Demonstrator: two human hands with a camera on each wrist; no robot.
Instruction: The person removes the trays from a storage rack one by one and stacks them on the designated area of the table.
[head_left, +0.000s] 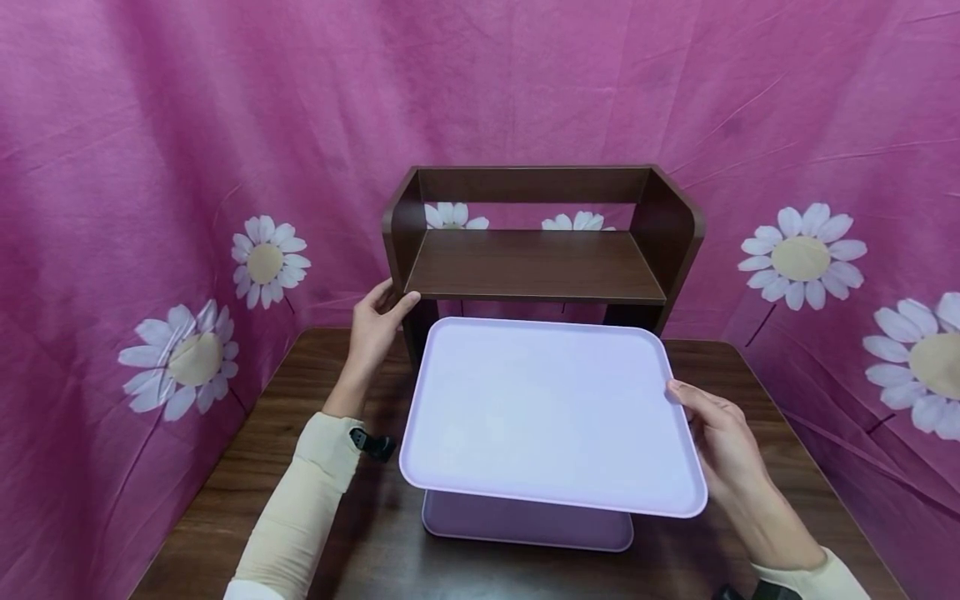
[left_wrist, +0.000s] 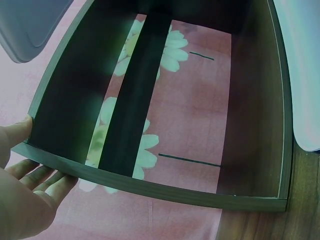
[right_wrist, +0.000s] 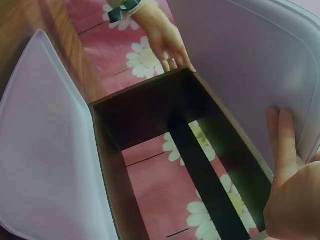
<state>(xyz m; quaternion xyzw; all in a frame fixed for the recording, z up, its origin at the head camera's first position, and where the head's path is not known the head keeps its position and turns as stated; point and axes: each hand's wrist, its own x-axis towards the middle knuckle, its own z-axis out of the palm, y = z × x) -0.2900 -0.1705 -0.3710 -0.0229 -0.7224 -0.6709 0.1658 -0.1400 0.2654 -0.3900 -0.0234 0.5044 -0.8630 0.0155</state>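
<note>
A lilac tray (head_left: 547,417) is held up in front of a dark brown desktop shelf (head_left: 532,262). My right hand (head_left: 723,437) pinches the tray's right edge, thumb on top; in the right wrist view two fingers of this hand (right_wrist: 292,190) lie against the underside. My left hand (head_left: 373,329) grips the left side panel of the shelf, near its middle board. In the left wrist view the thumb of the left hand (left_wrist: 27,190) is on the front edge and the fingers are outside the panel. A second lilac tray (head_left: 525,521) lies on the table, partly hidden beneath the raised one.
The shelf stands towards the back of a brown wooden table (head_left: 247,492), its lower opening mostly hidden by the raised tray in the head view. A pink curtain (head_left: 525,83) with white daisies hangs behind and at both sides.
</note>
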